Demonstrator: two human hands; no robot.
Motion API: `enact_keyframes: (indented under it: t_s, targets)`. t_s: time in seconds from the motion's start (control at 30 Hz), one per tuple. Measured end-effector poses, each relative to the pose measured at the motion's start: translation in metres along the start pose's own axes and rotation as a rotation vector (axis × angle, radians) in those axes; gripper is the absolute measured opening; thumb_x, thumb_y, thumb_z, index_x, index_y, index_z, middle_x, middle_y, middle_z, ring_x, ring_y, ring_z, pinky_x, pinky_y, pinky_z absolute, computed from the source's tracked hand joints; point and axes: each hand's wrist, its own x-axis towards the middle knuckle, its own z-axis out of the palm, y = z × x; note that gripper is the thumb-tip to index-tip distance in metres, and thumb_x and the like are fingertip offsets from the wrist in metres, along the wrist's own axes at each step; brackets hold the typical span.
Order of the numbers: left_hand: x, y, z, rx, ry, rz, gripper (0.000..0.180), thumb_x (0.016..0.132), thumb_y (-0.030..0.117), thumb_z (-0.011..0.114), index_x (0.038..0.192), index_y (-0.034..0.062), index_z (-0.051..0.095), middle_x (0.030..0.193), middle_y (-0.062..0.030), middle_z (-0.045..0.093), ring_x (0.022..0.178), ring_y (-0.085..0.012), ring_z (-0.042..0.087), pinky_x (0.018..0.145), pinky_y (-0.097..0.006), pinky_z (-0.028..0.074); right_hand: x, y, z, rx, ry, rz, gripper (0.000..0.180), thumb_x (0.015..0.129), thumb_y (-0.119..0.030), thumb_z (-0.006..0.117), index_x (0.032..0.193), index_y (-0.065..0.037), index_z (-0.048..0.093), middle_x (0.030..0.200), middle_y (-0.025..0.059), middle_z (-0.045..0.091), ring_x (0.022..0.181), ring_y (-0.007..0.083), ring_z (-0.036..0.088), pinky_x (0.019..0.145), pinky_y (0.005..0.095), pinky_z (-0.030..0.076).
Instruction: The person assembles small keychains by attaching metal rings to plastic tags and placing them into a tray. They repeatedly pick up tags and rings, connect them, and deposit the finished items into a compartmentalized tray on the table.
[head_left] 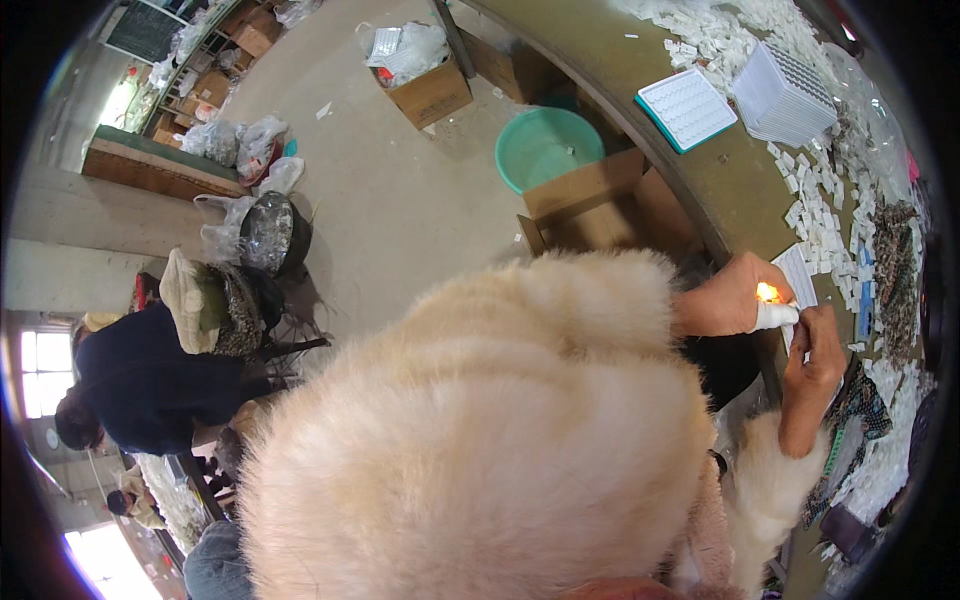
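At the table edge on the right, my left hand (728, 297) is closed, with a white wrapping (775, 317) around what looks like a finger. A bright orange-yellow glow (767, 293) shows at its fingers; I cannot tell its source. My right hand (818, 362) meets it with fingers pinched together. What either hand holds is too small or hidden to make out. Partly behind the hands lies a white panel (796, 270) with rows of marks. Small white pieces (815, 220) are scattered beside it on the table (740, 190).
A white tray (686, 108) and a stack of white trays (785, 95) stand farther along the table. Below its edge are an open cardboard box (590, 195) and a green basin (540, 150). Another person (150, 380) bends over at left. My fluffy cream sleeve (480, 400) fills the middle.
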Motion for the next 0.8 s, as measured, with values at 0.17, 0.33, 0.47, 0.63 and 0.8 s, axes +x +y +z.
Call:
enact_keyframes:
  t_s: [0.17, 0.33, 0.47, 0.63, 0.8]
  targets:
    - [-0.002, 0.01, -0.008, 0.166, -0.05, 0.123, 0.022, 0.083, 0.004, 0.077, 0.101, -0.0076, 0.071, 0.09, -0.0121, 0.073, 0.083, -0.0133, 0.066, 0.074, -0.028, 0.054, -0.002, -0.003, -0.001, 0.046, 0.04, 0.029, 0.017, 0.085, 0.014, 0.061, 0.098, 0.003, 0.06, 0.088, 0.0119, 0.059, 0.069, 0.0191, 0.056, 0.064, 0.0268, 0.048]
    - [-0.008, 0.03, -0.008, -0.257, -0.067, -0.036, 0.019, 0.083, 0.011, 0.078, 0.094, -0.0047, 0.075, 0.088, -0.0094, 0.074, 0.081, -0.0107, 0.066, 0.072, -0.026, 0.052, -0.007, -0.008, 0.003, 0.528, 0.176, 0.226, 0.008, 0.093, 0.009, 0.059, 0.099, 0.005, 0.061, 0.095, 0.0085, 0.061, 0.074, 0.0116, 0.055, 0.064, 0.0225, 0.046]
    - [-0.009, 0.037, 0.0, -0.054, -0.073, 0.002, 0.019, 0.084, 0.01, 0.078, 0.095, -0.0054, 0.075, 0.085, -0.0087, 0.073, 0.079, -0.0101, 0.065, 0.071, -0.024, 0.052, -0.015, -0.006, -0.004, 0.657, 0.149, 0.179, 0.006, 0.094, 0.008, 0.059, 0.098, 0.006, 0.061, 0.095, 0.0099, 0.061, 0.073, 0.0121, 0.055, 0.064, 0.0226, 0.046]
    - [-0.007, 0.039, 0.015, -0.161, -0.13, -0.026, 0.02, 0.083, 0.011, 0.078, 0.097, -0.0036, 0.076, 0.082, -0.0063, 0.072, 0.07, -0.007, 0.061, 0.06, -0.023, 0.049, -0.027, -0.005, -0.011, 0.508, 0.23, 0.181, 0.006, 0.093, 0.01, 0.058, 0.098, 0.007, 0.061, 0.098, 0.0104, 0.061, 0.074, 0.0129, 0.055, 0.068, 0.0244, 0.048]
    - [-0.014, 0.044, 0.014, -0.259, -0.113, -0.078, 0.019, 0.084, 0.011, 0.076, 0.098, -0.0026, 0.076, 0.079, -0.0037, 0.07, 0.059, -0.0031, 0.052, 0.047, -0.021, 0.038, -0.031, -0.005, -0.012, 0.735, 0.301, 0.278, 0.007, 0.096, 0.008, 0.057, 0.102, 0.008, 0.061, 0.103, 0.0129, 0.062, 0.076, 0.0146, 0.057, 0.073, 0.0278, 0.051]
